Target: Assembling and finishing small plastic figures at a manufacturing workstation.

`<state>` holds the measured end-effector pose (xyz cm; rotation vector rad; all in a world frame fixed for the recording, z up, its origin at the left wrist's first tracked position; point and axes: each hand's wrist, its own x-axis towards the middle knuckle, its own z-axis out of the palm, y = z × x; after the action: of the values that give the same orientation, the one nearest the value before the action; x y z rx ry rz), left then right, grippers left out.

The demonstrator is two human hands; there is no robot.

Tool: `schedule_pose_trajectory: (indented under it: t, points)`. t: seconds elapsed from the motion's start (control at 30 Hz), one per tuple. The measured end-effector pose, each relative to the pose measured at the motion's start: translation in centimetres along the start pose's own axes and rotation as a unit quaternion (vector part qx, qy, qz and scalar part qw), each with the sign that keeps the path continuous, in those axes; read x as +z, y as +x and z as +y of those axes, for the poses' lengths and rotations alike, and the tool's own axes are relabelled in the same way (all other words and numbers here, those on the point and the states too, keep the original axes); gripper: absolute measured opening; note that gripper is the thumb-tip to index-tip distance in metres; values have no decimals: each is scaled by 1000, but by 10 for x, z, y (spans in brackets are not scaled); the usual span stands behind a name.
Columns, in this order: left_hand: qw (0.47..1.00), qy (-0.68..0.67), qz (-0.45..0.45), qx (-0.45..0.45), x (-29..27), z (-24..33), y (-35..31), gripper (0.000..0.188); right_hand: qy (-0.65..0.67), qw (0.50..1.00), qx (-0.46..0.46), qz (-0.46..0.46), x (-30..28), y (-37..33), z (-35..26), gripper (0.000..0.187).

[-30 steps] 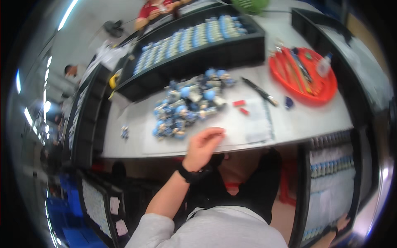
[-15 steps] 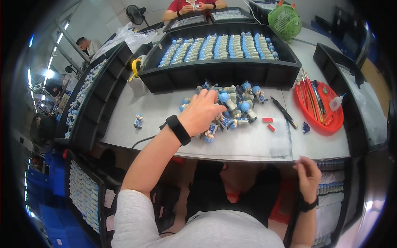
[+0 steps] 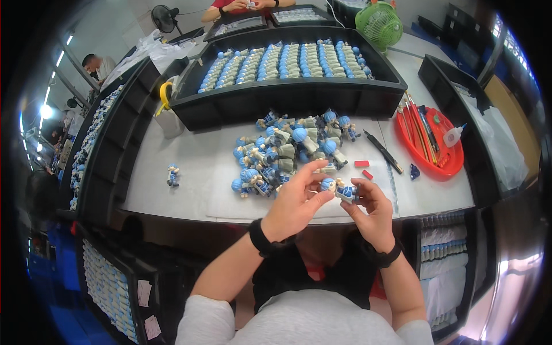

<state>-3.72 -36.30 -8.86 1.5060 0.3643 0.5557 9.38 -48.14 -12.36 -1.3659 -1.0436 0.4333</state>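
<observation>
Between my two hands, close to the table's front edge, is a small blue-haired figurine [image 3: 344,190] in blue and grey, lying sideways. My left hand [image 3: 299,198] pinches its head end. The fingers of my right hand [image 3: 371,210] are closed round its feet. Just beyond my left hand lies a loose pile of similar figurines [image 3: 282,146], heaped on a pale mat. One separate figurine [image 3: 172,175] lies on the table to the left. Two small red blocks [image 3: 361,164] are to the right of the pile.
A large black tray [image 3: 287,100] with rows of figurines stands behind the pile. On the right are a black pen-like tool [image 3: 383,152] and a red dish [image 3: 428,164] with brushes and a small bottle. A green fan [image 3: 379,26] stands far right. A co-worker sits opposite.
My left hand has come back from the pile toward me with a figurine. My right hand has risen from below the table edge to meet it. The head view has shifted slightly.
</observation>
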Motion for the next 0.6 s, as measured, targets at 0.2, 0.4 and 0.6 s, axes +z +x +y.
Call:
schedule_pose_trajectory:
  t: [0.2,0.4,0.6]
  points:
    - [972,-231,42,-29,14,-47,4,36,-143,989,-26,-8,-5,-2,16,33]
    - [957,-285,9,-52,14,-66,14,31,-154,988,5,3,0,-7,25,34]
    - [952,-297,28,-75,15,-67,13,31,-183,982,-49,11,1,-8,29,34]
